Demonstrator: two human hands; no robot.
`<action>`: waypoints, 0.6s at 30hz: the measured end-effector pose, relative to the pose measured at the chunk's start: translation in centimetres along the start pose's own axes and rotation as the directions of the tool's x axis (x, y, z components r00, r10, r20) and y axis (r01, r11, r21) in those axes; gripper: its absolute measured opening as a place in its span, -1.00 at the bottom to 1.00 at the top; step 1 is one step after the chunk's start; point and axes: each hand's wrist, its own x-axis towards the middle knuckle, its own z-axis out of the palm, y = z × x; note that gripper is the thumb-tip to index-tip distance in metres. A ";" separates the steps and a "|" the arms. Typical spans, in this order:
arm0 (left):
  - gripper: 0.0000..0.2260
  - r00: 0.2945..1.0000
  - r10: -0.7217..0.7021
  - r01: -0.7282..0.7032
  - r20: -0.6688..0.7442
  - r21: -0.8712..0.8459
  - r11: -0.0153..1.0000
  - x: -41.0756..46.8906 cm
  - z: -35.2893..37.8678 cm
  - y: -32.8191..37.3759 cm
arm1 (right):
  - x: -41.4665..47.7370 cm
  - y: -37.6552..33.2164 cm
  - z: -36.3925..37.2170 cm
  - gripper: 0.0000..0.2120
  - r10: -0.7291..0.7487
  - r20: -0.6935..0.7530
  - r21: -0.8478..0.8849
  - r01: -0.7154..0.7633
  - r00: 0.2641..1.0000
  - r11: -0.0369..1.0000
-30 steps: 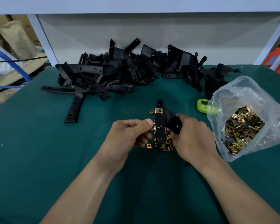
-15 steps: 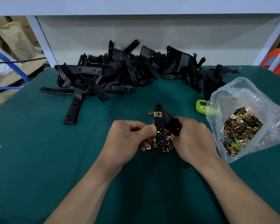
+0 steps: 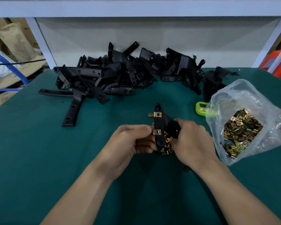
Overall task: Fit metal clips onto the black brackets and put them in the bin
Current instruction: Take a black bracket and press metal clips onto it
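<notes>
Green table [image 3: 31, 151], bracket pile [image 3: 120, 73] (black), clip bag [image 3: 250, 101]

A factory assembly station: a green-covered worktop [image 3: 39, 159] with a pile of black brackets [image 3: 120, 75] along its far edge, cardboard boxes [image 3: 11, 39] behind.

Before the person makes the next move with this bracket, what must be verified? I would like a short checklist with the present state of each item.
1. Right hand grips the bracket firmly: ok.
2. Upper clip sits on the bracket: ok.
3. Lower clip, pinched by the left hand, is pushed fully home: cannot tell.
4. Bin in view for the drop: not ok, none is visible.
5. Spare clips nearby in the open bag: ok.
</notes>
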 end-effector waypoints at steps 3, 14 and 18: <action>-0.81 0.998 -0.010 0.011 0.054 -0.023 1.000 0.1 -0.2 -0.1 | -0.1 0.0 0.1 -0.71 0.015 0.020 0.033 -0.016 1.000 0.999; -0.85 1.000 0.023 -0.023 0.014 -0.023 0.999 0.4 -0.2 -0.6 | -0.5 -0.4 0.7 -0.79 0.031 -0.025 -0.022 -0.031 0.999 0.999; -0.87 1.000 0.001 -0.001 -0.028 0.009 1.000 0.4 -0.2 -0.8 | -0.3 -0.2 0.3 -0.77 0.038 -0.044 -0.073 -0.041 0.998 0.997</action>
